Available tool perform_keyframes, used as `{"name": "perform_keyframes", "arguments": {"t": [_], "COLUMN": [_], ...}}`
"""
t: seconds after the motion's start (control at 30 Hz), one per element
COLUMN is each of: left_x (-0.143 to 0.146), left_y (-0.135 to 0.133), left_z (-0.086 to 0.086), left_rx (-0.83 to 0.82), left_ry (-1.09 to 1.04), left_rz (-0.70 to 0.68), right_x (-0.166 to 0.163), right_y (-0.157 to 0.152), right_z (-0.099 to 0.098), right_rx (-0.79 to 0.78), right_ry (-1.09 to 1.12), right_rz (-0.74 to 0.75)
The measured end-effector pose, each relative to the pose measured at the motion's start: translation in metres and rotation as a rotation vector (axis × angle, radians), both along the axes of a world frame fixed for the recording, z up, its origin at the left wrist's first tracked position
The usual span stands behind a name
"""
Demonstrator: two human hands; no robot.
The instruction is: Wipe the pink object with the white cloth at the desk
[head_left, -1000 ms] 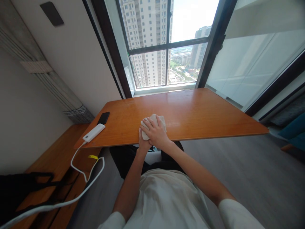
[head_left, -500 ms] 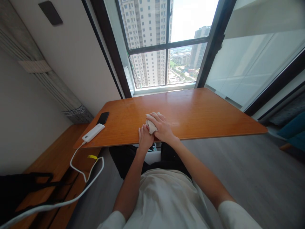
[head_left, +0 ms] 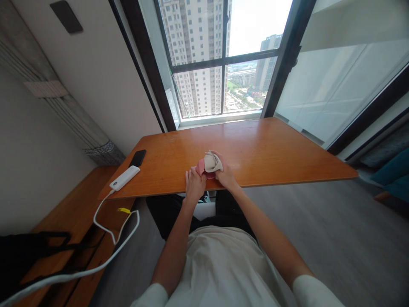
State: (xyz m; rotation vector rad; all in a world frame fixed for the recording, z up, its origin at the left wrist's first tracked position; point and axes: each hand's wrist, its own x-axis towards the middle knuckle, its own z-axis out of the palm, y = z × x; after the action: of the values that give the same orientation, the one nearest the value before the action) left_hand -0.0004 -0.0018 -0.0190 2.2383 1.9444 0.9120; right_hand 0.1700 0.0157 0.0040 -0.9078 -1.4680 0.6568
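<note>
A small cloth (head_left: 211, 163), cream on one side and pink on the other, is bunched near the front edge of the wooden desk (head_left: 255, 149). My right hand (head_left: 225, 174) grips its cream part with curled fingers. My left hand (head_left: 194, 184) rests at the desk edge, its fingertips pinching the pink part of the same cloth. Both forearms reach forward over my lap.
A black phone (head_left: 138, 158) and a white power bank (head_left: 125, 178) lie at the desk's left end, with a white cable (head_left: 108, 230) hanging down. A low wooden bench (head_left: 73, 221) with a black bag (head_left: 19, 256) stands left. A window is behind the desk.
The cloth was pressed flat under my right hand; it has since been gathered up, lifted and turned, showing its pink side. My left hand has come up to take hold of it.
</note>
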Motion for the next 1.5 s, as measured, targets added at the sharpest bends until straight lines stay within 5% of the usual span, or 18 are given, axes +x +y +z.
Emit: {"name": "perform_keyframes", "arguments": {"t": [0.5,0.93,1.5], "left_x": [-0.002,0.003,0.002], "left_y": [-0.005,-0.006,-0.006], "left_z": [0.002,0.002,0.001], "left_rx": [0.001,-0.036,-0.042], "left_ry": [0.050,0.106,0.086], "left_rz": [0.005,-0.014,-0.023], "right_x": [-0.002,-0.005,-0.005], "right_y": [-0.006,-0.020,-0.020], "right_z": [-0.001,0.037,0.035], "right_rx": [0.020,0.324,0.462], "right_ry": [-0.129,-0.859,-0.979], "right_rz": [-0.130,-0.224,-0.149]}}
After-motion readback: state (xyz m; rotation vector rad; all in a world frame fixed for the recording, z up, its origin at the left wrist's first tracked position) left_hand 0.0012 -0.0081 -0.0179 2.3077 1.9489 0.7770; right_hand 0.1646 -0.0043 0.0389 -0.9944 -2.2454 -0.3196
